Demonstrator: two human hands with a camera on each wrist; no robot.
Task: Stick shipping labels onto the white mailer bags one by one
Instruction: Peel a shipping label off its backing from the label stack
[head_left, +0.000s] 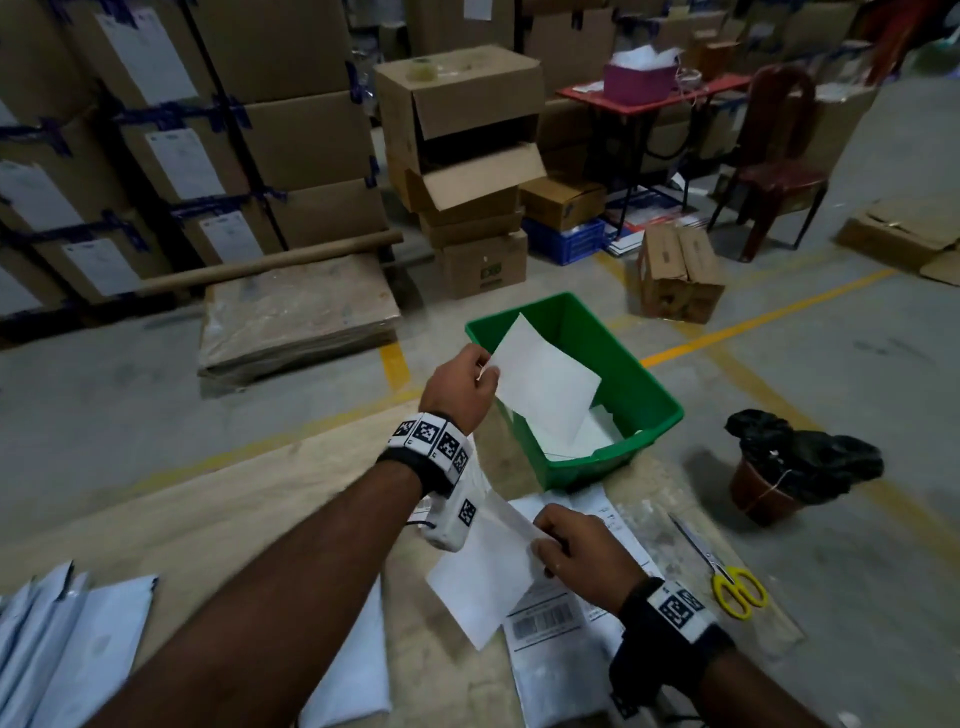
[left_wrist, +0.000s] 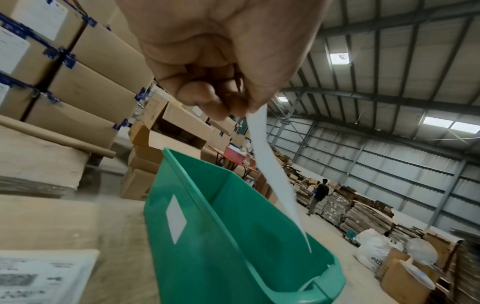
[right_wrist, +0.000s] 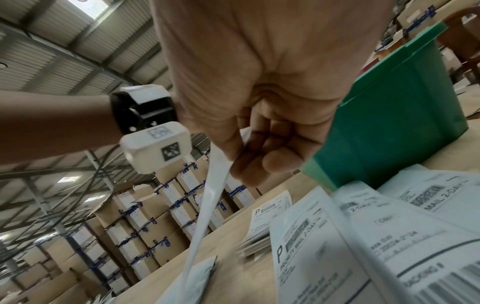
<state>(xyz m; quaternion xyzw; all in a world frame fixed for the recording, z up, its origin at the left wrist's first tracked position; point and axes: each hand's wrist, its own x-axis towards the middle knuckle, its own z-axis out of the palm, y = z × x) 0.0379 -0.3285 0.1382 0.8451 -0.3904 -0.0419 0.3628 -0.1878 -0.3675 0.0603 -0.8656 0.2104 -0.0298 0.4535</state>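
Note:
My left hand (head_left: 485, 371) pinches the corner of a blank white backing sheet (head_left: 545, 384) and holds it over the green bin (head_left: 670, 410). The left wrist view shows the same left hand (left_wrist: 241, 109) with that sheet (left_wrist: 270, 164) hanging edge-on into the bin (left_wrist: 233, 226). Lower down, my right hand (head_left: 545, 540) pinches a white label (head_left: 483, 577) by one edge, just above the table. From the right wrist the right hand (right_wrist: 233, 158) grips this label (right_wrist: 205, 216) as a thin strip. White mailer bags (head_left: 62, 649) lie at the bottom left, and one (head_left: 353, 670) lies under my left forearm.
Printed shipping labels (head_left: 550, 618) lie spread on the table under my right hand, also in the right wrist view (right_wrist: 337, 236). Yellow-handled scissors (head_left: 727, 582) lie at the table's right edge. A pot lined with a black bag (head_left: 795, 467) stands on the floor. Cardboard boxes are stacked behind.

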